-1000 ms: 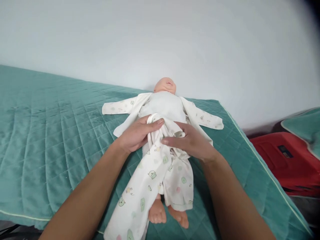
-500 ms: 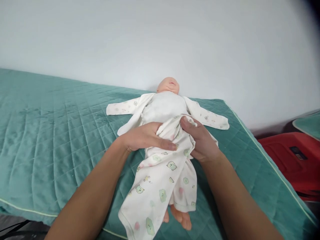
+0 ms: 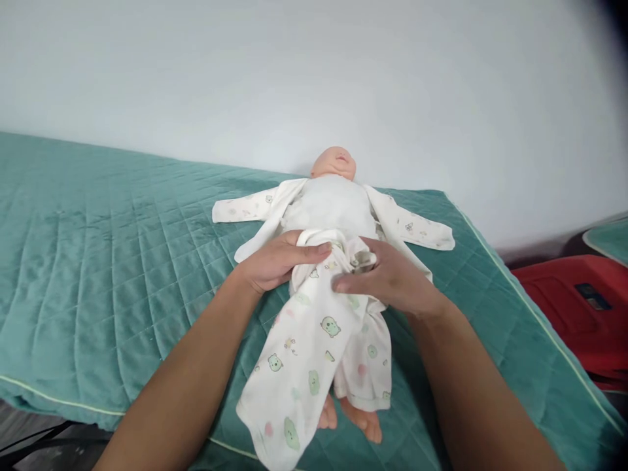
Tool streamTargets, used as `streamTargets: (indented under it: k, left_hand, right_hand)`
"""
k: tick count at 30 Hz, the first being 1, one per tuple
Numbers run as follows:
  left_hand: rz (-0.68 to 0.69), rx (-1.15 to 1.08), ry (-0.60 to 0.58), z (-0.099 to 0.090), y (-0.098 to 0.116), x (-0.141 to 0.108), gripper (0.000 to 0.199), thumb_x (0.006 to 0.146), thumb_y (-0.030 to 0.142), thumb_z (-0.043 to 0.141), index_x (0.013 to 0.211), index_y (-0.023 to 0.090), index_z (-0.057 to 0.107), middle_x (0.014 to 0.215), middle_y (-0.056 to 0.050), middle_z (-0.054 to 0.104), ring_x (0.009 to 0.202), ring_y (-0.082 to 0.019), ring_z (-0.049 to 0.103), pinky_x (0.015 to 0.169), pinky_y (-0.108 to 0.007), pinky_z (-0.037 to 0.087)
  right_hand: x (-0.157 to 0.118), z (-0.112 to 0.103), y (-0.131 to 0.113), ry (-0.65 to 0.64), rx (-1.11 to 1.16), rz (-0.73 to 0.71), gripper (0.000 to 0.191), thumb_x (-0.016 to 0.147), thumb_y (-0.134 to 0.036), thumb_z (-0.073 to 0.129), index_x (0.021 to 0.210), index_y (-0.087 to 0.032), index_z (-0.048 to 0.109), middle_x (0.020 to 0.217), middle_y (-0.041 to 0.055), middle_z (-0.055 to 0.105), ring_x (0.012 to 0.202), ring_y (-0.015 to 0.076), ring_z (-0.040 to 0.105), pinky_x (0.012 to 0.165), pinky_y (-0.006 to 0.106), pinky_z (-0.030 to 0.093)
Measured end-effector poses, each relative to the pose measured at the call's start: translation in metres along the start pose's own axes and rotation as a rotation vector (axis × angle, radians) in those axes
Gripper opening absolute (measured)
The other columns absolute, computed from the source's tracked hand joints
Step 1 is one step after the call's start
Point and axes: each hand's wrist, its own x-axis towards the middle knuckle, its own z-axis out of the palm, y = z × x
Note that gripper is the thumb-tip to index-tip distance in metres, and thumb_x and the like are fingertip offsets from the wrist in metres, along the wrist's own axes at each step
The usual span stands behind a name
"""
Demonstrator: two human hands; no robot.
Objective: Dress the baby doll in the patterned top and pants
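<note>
Left hand (image 3: 279, 263), right hand (image 3: 400, 278): fingers clamped on bear-print pants (image 3: 307, 350) over doll (image 3: 333, 203). Dark label (image 3: 593, 296) on red plastic item (image 3: 549, 288), writing unreadable.

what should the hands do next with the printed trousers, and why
I'd probably gather the loose leg of the printed trousers upward. The left hand and right hand hold the bunched top, and that leg hangs past a partly covered foot of the doll, while the other foot shows below the other cuff.
</note>
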Motion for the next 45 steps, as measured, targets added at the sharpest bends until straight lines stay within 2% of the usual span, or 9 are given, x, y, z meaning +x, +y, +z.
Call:
streamTargets:
  k: [4,8,14,18,24,27,30,40,45]
  left_hand:
    - [-0.007,-0.004,0.035,-0.002,-0.003,0.0,0.039,0.076,0.044,0.077,0.098,0.011,0.074,0.088,-0.009,0.074,0.078,-0.018,0.068,0.07,-0.028,0.053]
    - [-0.04,0.041,0.051,0.002,0.001,-0.002,0.038,0.078,0.045,0.075,0.099,0.013,0.074,0.094,-0.009,0.075,0.081,-0.019,0.068,0.073,-0.029,0.052]
    - [-0.082,0.24,-0.109,0.01,0.015,-0.008,0.045,0.073,0.039,0.08,0.112,0.018,0.072,0.102,-0.007,0.075,0.096,-0.022,0.068,0.086,-0.032,0.051]
    - [-0.076,0.144,-0.129,0.009,0.01,-0.008,0.049,0.071,0.038,0.082,0.114,0.017,0.071,0.105,-0.01,0.075,0.097,-0.024,0.069,0.087,-0.035,0.052]
    - [-0.009,0.007,-0.019,0.003,-0.004,-0.002,0.047,0.075,0.044,0.078,0.109,0.012,0.072,0.098,-0.013,0.075,0.09,-0.025,0.07,0.08,-0.034,0.054]
    - [-0.004,-0.007,-0.01,0.002,-0.004,-0.002,0.043,0.077,0.043,0.077,0.106,0.012,0.073,0.094,-0.012,0.075,0.085,-0.023,0.07,0.074,-0.031,0.054]
    - [-0.015,-0.022,-0.022,0.004,-0.001,-0.003,0.04,0.078,0.042,0.076,0.104,0.012,0.074,0.093,-0.011,0.075,0.086,-0.022,0.07,0.075,-0.03,0.054]
    - [-0.026,0.084,-0.024,0.01,0.006,-0.002,0.052,0.074,0.053,0.075,0.106,0.011,0.073,0.095,-0.012,0.075,0.086,-0.023,0.068,0.078,-0.033,0.052]
    - [-0.057,0.359,-0.144,0.007,0.02,-0.008,0.041,0.076,0.045,0.075,0.104,0.016,0.072,0.093,-0.007,0.072,0.089,-0.02,0.065,0.078,-0.029,0.05]
  right_hand:
    - [-0.005,-0.001,-0.001,-0.03,-0.088,0.081,0.031,0.07,-0.031,0.083,0.098,-0.021,0.073,0.09,0.0016,0.074,0.084,0.0231,0.069,0.067,0.031,0.053]
    - [-0.002,-0.001,0.01,0.06,0.227,0.037,0.034,0.075,-0.032,0.079,0.107,-0.02,0.071,0.095,0.0043,0.075,0.09,0.025,0.07,0.074,0.035,0.056]
    - [0.002,0.005,0.009,0.174,0.431,-0.018,0.034,0.081,-0.039,0.073,0.11,-0.021,0.07,0.097,0.0074,0.075,0.09,0.0278,0.071,0.072,0.038,0.058]
    - [0.0,0.01,0.005,0.17,0.377,-0.029,0.039,0.081,-0.038,0.074,0.115,-0.022,0.067,0.101,0.0071,0.074,0.092,0.0263,0.07,0.073,0.037,0.058]
    - [-0.002,0.0,0.007,0.005,0.127,-0.018,0.047,0.074,-0.038,0.081,0.117,-0.021,0.068,0.107,0.0054,0.073,0.101,0.0269,0.068,0.076,0.034,0.057]
    - [-0.005,-0.005,0.002,-0.141,-0.012,0.031,0.052,0.068,-0.029,0.086,0.117,-0.023,0.069,0.104,0.002,0.074,0.1,0.0261,0.068,0.078,0.033,0.056]
    - [-0.007,-0.006,0.001,-0.186,-0.025,0.07,0.053,0.07,-0.026,0.083,0.12,-0.025,0.067,0.102,0.0007,0.075,0.096,0.0242,0.07,0.077,0.032,0.057]
    - [-0.002,-0.002,0.012,-0.021,0.262,0.004,0.053,0.075,-0.028,0.08,0.125,-0.019,0.062,0.109,0.0076,0.071,0.105,0.0268,0.065,0.084,0.038,0.055]
    - [-0.002,0.005,0.006,0.028,0.325,-0.04,0.037,0.075,-0.03,0.08,0.106,-0.02,0.063,0.096,0.0031,0.068,0.087,0.0202,0.064,0.072,0.03,0.052]
